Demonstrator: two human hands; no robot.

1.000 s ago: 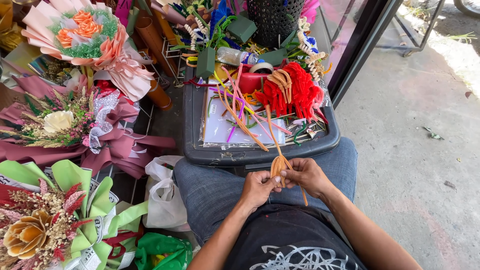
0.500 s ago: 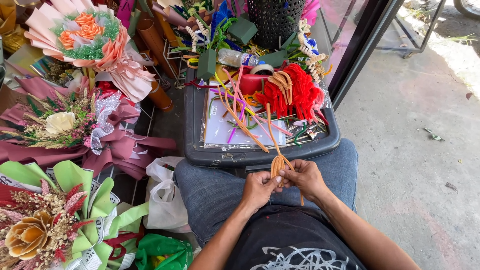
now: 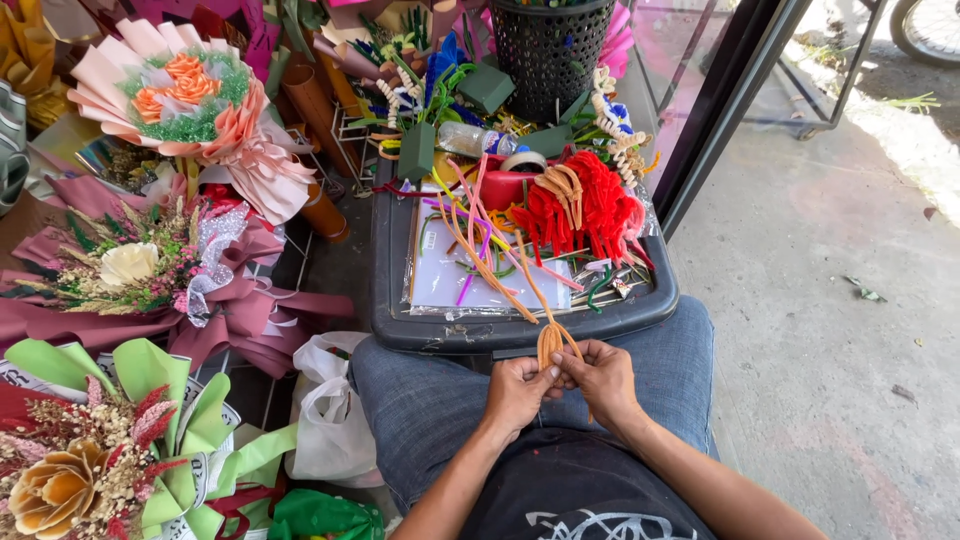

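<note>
Dark tray [image 3: 420, 330], bouquets [image 3: 190, 100], concrete floor [image 3: 820, 330]

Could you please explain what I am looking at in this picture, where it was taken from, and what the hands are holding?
There is no machine here: this is a person's own view, from a camera worn on the head and looking down at the lap. The left hand and right hand meet over the person's jeans and together pinch a small bundle of orange pipe cleaners bent into loops, with long ends trailing up over the tray. The dark tray rests against the knees and holds a clear packet, loose coloured pipe cleaners and a red fuzzy bunch. Behind it stands a black mesh basket. To the left are wrapped bouquets in peach, maroon and green paper, and a white plastic bag. Bare concrete floor lies on the right.
</note>
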